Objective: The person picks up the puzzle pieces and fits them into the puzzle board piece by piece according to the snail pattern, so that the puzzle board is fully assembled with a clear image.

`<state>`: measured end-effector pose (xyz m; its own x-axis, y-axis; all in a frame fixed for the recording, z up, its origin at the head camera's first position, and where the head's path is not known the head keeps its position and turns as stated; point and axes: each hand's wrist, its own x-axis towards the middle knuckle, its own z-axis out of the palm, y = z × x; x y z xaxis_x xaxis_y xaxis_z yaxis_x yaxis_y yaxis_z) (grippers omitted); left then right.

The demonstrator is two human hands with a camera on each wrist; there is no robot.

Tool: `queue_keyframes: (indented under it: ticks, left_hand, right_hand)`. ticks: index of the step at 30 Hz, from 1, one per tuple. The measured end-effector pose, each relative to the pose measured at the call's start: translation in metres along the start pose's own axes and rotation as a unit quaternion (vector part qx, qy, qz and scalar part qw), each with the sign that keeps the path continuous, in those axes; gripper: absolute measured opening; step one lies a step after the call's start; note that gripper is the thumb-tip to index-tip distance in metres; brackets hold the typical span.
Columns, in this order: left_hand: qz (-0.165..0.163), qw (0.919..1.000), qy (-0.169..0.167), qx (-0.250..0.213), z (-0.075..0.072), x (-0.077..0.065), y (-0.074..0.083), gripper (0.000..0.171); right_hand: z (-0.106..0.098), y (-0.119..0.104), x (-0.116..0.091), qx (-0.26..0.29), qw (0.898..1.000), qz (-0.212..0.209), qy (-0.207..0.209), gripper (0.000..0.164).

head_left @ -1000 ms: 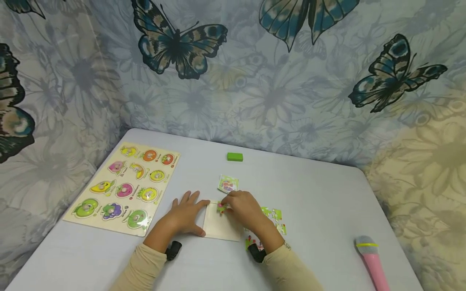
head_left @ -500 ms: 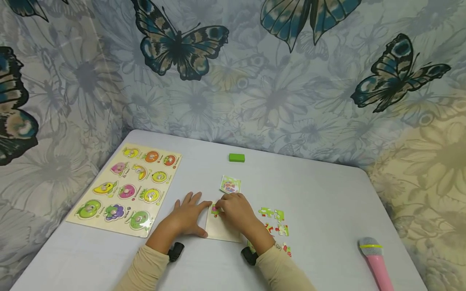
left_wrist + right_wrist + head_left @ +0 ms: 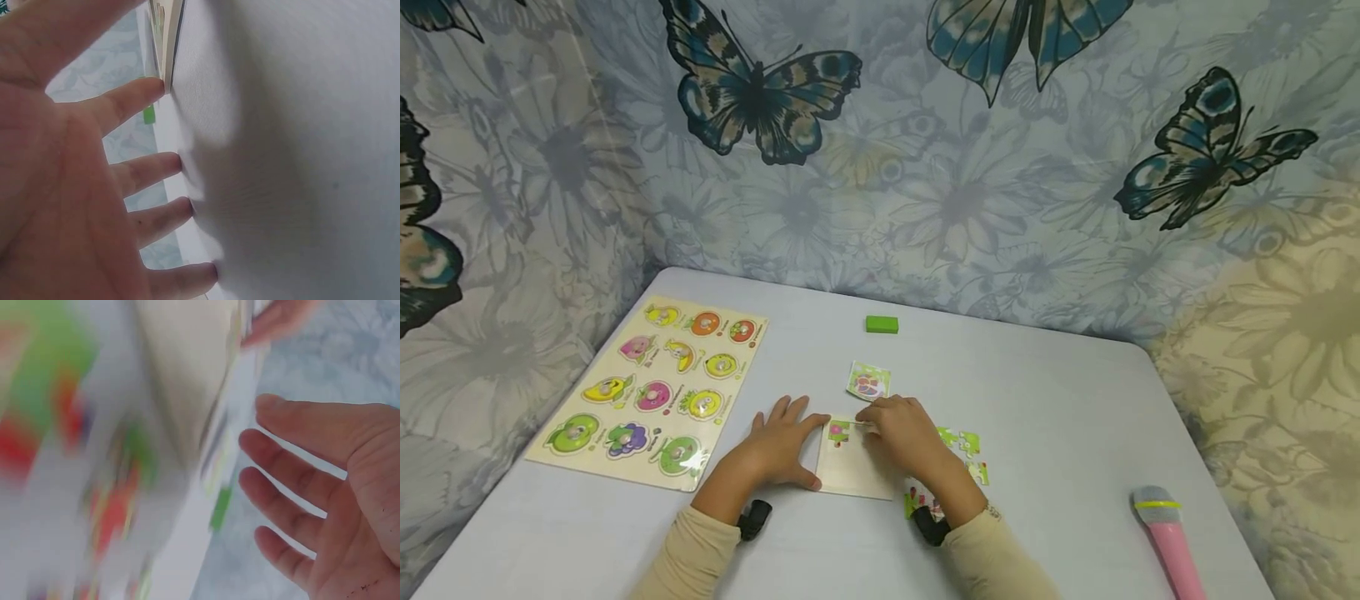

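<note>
A shallow wooden puzzle tray lies flat in front of me. In its far left corner sits one green jigsaw piece with a pink spot. My left hand is spread at the tray's left side, thumb at the near corner and index finger at the far corner; its other fingertips touch the table in the left wrist view. Over the tray's right part hovers my right hand, its fingers loosely bent with nothing between them in the right wrist view. Several loose jigsaw pieces lie right of the tray, partly hidden by the right forearm.
A small picture card lies just beyond the tray, with a green block farther back. To the left is a large fruit board. A pink toy microphone lies at the right. Butterfly-patterned walls border the table.
My right hand carried the green jigsaw piece left into the tray's far left corner, let go of it and moved back right. The left hand has stayed at the tray.
</note>
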<state>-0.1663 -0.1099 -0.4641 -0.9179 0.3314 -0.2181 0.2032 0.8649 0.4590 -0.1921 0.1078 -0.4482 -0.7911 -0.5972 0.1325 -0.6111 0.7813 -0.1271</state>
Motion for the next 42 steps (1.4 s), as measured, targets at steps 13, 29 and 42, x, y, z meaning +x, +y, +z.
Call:
queue_keyframes:
  ticks: [13, 29, 42]
  left_hand:
    - [0.005, 0.9999, -0.002, -0.015, 0.000, -0.001, -0.001, 0.092]
    - [0.015, 0.9995, 0.003, -0.026, -0.002, -0.003, 0.000, 0.091]
    - [0.007, 0.9998, -0.001, -0.018, -0.003, -0.002, 0.001, 0.091]
  right_hand:
    - [-0.018, 0.076, -0.057, -0.004, 0.988, 0.153, -0.021, 0.024]
    - [-0.007, 0.074, -0.059, 0.000, 0.989, 0.148, -0.007, 0.019]
    - [-0.008, 0.029, -0.024, 0.005, 0.999, 0.048, 0.008, 0.021]
